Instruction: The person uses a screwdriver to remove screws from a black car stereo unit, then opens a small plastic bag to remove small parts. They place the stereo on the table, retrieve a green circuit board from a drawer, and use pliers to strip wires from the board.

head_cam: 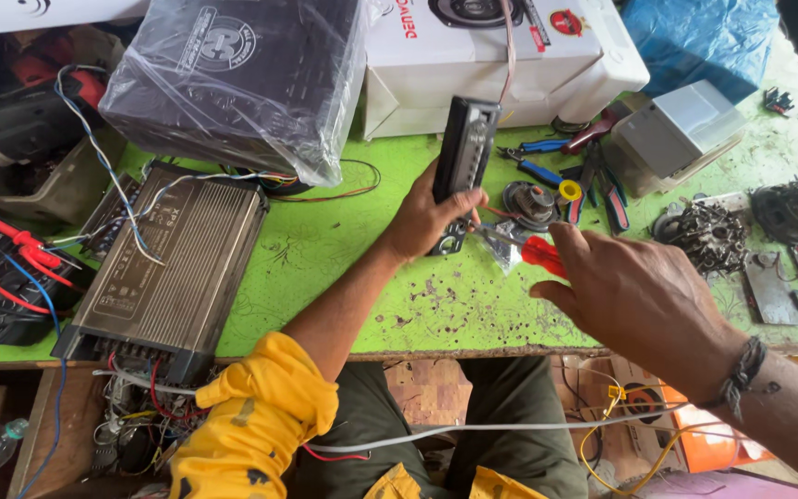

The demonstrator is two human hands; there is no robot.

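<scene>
My left hand [422, 222] grips a long black car-stereo faceplate [465, 146], holding it upright on the green table [344, 268]. My right hand [634, 296] holds a screwdriver with a red handle [542, 253]; its shaft points left toward the lower end of the faceplate. A yellow sleeve is rolled up on my left arm, and a braided band circles my right wrist.
A ribbed grey amplifier [173, 268] with loose wires lies at the left. A plastic-wrapped black box [233, 79] and a white carton [501, 55] stand behind. Blue-handled pliers [593, 180], a small speaker part [530, 203], a grey unit [681, 129] and metal scraps [722, 236] lie to the right.
</scene>
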